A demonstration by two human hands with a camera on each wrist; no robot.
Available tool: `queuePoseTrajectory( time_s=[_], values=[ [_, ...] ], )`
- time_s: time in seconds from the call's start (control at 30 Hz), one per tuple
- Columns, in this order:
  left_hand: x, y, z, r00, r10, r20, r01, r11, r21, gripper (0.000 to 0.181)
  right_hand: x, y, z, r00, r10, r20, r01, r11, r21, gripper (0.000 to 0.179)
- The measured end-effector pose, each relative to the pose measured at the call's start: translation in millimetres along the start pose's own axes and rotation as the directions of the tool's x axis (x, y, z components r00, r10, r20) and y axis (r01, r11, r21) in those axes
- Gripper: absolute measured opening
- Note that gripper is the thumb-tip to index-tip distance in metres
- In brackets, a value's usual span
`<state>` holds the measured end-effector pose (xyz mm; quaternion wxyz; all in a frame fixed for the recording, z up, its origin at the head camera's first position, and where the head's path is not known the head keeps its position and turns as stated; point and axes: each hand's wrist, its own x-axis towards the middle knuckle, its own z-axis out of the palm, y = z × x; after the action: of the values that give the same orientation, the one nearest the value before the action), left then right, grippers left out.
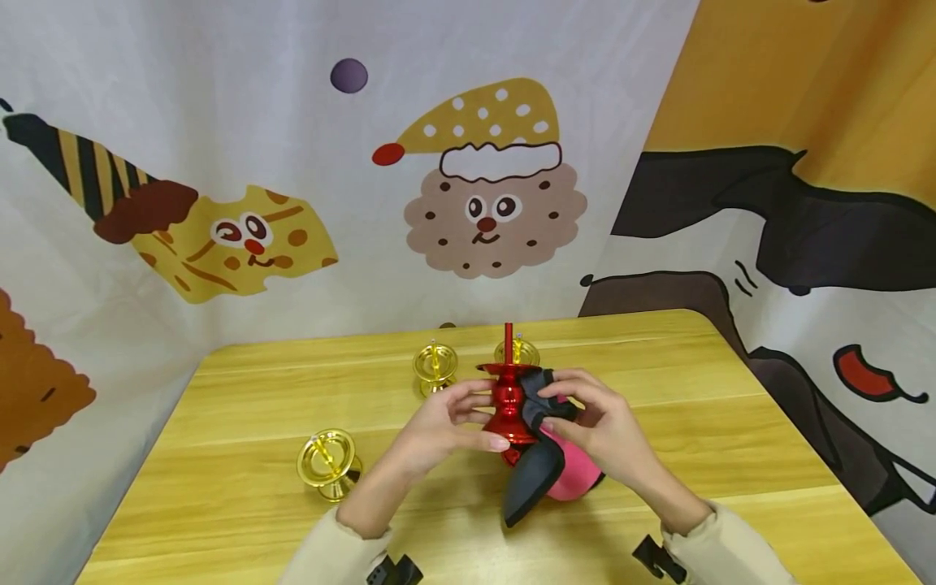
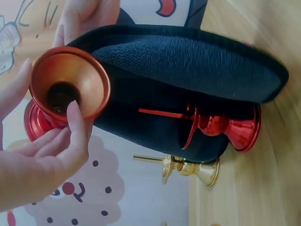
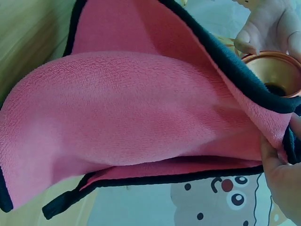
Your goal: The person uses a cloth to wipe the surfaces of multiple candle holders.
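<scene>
My left hand [image 1: 439, 426] grips a shiny red candle holder [image 1: 506, 398] by its side, its spike pointing up, above the table. In the left wrist view, the hollow coppery underside of the held candle holder [image 2: 70, 82] faces the camera, a thumb at its rim. My right hand [image 1: 603, 418] pinches a two-sided cloth, dark grey and pink [image 1: 574, 471], against the holder's right side. The cloth [image 3: 117, 108] hangs down in folds with a black edging and a small loop. Behind it, a second red candle holder [image 2: 211, 125] stands upright on the table, mostly hidden in the head view.
Three gold candle holders stand on the wooden table [image 1: 241, 422]: one at the left [image 1: 329, 463], one at the back [image 1: 435, 370], and one [image 1: 521, 349] partly behind the held red one. A cartoon-printed curtain [image 1: 292, 122] hangs behind the table.
</scene>
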<state>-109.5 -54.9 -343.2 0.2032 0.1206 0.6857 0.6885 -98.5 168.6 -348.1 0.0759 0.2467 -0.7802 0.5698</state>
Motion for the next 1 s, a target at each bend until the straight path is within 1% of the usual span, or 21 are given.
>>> queuePoseTrajectory(
  time_s=[0.1,0.2,0.3,0.37,0.43,0.5,0.57,0.6,0.67,0.7,0.77,0.83,0.87,0.93,1.0],
  values=[
    [1.3,-0.8,5.0,0.998,0.007,-0.059,0.0,0.994,0.111,0.068,0.3,-1.1,2.5,1.0,-0.013,0.002,0.013,1.0,-0.019,0.029],
    [2.9,-1.9,10.1,0.995,0.005,-0.101,0.014,0.982,0.187,0.067,1.4,-3.9,7.3,0.999,-0.053,0.003,0.053,0.998,-0.034,0.03],
    [3.6,-2.7,11.7,0.995,0.003,-0.101,0.018,0.978,0.207,0.066,2.6,-5.4,11.1,0.994,-0.108,0.005,0.108,0.993,-0.044,0.031],
    [3.7,-2.6,10.4,0.997,0.02,-0.08,-0.003,0.977,0.214,0.065,2.7,-4.9,11.7,0.992,-0.128,0.013,0.128,0.992,-0.019,0.031],
    [3.3,-1.4,7.2,0.998,0.038,-0.041,-0.03,0.982,0.188,0.063,2.4,-3.6,10.5,0.992,-0.128,0.013,0.128,0.992,0.009,0.032],
    [2.2,0.1,3.1,0.999,0.041,0.003,-0.041,0.991,0.126,0.061,1.8,-1.8,8.2,0.993,-0.115,0.013,0.114,0.993,0.019,0.034],
    [1.1,1.4,-0.5,0.999,0.034,0.039,-0.037,0.997,0.061,0.061,1.3,0.1,5.7,0.995,-0.095,0.013,0.095,0.995,0.003,0.035],
    [0.6,2.0,-1.9,0.998,0.026,0.051,-0.028,0.999,0.034,0.061,1.2,0.9,4.5,0.996,-0.088,0.014,0.088,0.996,-0.01,0.035],
    [0.2,2.7,-2.7,0.998,0.029,0.048,-0.03,0.999,0.031,0.062,1.1,2.1,3.1,0.997,-0.074,0.012,0.075,0.996,-0.052,0.035],
    [0.5,2.6,-2.2,0.999,0.039,0.036,-0.041,0.998,0.055,0.062,1.0,2.6,3.2,0.998,-0.067,0.014,0.068,0.996,-0.065,0.035],
    [1.2,1.9,0.7,0.998,0.069,-0.01,-0.067,0.988,0.136,0.063,0.9,2.5,4.2,0.998,-0.058,0.01,0.059,0.994,-0.093,0.034],
    [2.3,0.5,5.5,0.992,0.106,-0.063,-0.087,0.966,0.244,0.064,1.1,1.6,6.8,0.998,-0.059,0.0,0.059,0.991,-0.121,0.034],
    [2.8,-0.5,8.0,0.99,0.114,-0.085,-0.086,0.955,0.284,0.064,1.1,1.0,8.6,0.998,-0.064,-0.003,0.063,0.989,-0.135,0.035],
    [3.5,-2.1,12.6,0.984,0.131,-0.117,-0.083,0.934,0.348,0.064,1.0,-0.5,12.3,0.996,-0.092,-0.011,0.089,0.981,-0.17,0.034],
    [4.0,-3.2,15.8,0.982,0.141,-0.123,-0.085,0.92,0.382,0.062,0.7,-1.6,15.1,0.991,-0.13,-0.02,0.124,0.973,-0.194,0.034]
  ],
)
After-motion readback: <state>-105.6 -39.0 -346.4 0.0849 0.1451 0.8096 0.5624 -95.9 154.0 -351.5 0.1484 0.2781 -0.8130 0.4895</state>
